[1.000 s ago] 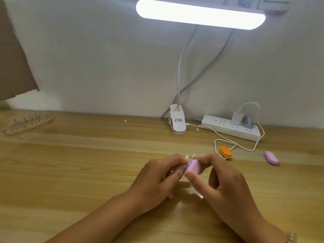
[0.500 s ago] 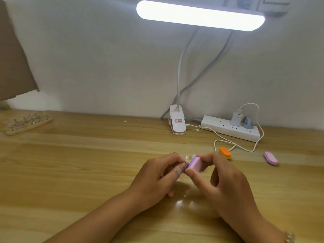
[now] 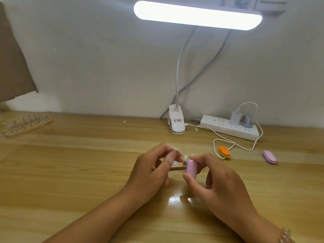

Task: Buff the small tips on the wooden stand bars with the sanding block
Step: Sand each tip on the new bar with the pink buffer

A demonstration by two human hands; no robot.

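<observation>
Right hand (image 3: 220, 183) pinches sanding block (image 3: 191, 168) — edge beside tip (image 3: 185, 157), left hand (image 3: 149, 172) holds bar (image 3: 178, 168)

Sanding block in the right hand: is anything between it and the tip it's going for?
Nothing visible. The sanding block, held by the right hand, sits right beside an upright tip on the stand bar. The left hand holds the stand further left, outside that gap.

Wooden stand bar (image 3: 26, 126) is lying far left on the table (image 3: 70, 172); clip lamp (image 3: 177, 122) is standing left of power strip (image 3: 228, 128); spare sanding block (image 3: 224, 152) and second spare block (image 3: 269, 156) are lying before the strip.
</observation>
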